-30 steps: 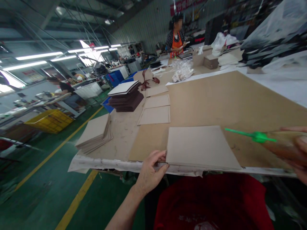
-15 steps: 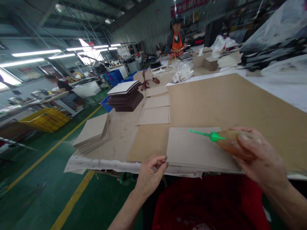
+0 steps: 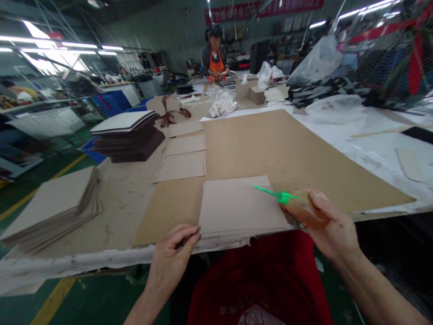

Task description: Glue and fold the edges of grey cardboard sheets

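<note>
A rectangular pile of thin greyish-beige boards [image 3: 233, 207] lay on a broad tan sheet [image 3: 250, 144] at the table's [image 3: 118, 194] near edge. At the pile's near left corner was the bare left hand [image 3: 171, 253], its grip narrow, thumb and finger close together; whether they pinched a board could not be told. Just right of the pile, the bare right hand's [image 3: 334, 228] grip was wrapped around a translucent amber bottle [image 3: 302, 208], whose thin, bright green nozzle [image 3: 283, 197] extended over the pile's right side. Beyond the pile's far left corner lay three flat beige panels [image 3: 181, 166]; well left of the pile stood a fanned stack of beige boards [image 3: 50, 198].
</note>
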Available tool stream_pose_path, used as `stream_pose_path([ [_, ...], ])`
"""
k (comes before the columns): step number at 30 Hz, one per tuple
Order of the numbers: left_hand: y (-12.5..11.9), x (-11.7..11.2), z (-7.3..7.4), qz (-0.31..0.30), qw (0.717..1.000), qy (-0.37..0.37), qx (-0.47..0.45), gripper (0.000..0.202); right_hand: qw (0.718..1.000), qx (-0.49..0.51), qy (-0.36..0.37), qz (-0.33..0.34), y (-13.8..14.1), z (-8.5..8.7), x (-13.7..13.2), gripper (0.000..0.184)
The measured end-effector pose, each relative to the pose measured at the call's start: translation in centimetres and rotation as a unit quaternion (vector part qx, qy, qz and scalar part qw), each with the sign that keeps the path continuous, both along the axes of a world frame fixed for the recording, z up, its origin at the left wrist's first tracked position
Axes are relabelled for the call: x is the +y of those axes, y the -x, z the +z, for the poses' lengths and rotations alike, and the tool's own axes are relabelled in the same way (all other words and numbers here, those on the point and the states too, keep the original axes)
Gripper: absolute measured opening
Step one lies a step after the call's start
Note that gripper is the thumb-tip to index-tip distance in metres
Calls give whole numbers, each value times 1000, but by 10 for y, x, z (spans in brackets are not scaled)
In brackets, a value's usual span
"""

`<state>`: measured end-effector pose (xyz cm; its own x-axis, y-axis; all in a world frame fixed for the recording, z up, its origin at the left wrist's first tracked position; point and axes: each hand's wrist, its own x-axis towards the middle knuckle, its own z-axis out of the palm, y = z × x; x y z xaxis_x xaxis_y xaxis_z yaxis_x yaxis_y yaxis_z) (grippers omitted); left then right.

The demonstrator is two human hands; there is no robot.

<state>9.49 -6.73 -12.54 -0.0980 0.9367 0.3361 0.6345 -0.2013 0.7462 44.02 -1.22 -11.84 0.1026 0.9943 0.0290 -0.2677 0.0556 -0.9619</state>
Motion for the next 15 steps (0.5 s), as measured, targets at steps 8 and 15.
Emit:
stream_pose_path([
  [8,-2,1,6,0,999,-15,38,14,993,113,43,-13,6,12,2,16],
  [15,-6,-2,20,17,1000,6,3,13,993,110,31,-20,5,28,6,18],
])
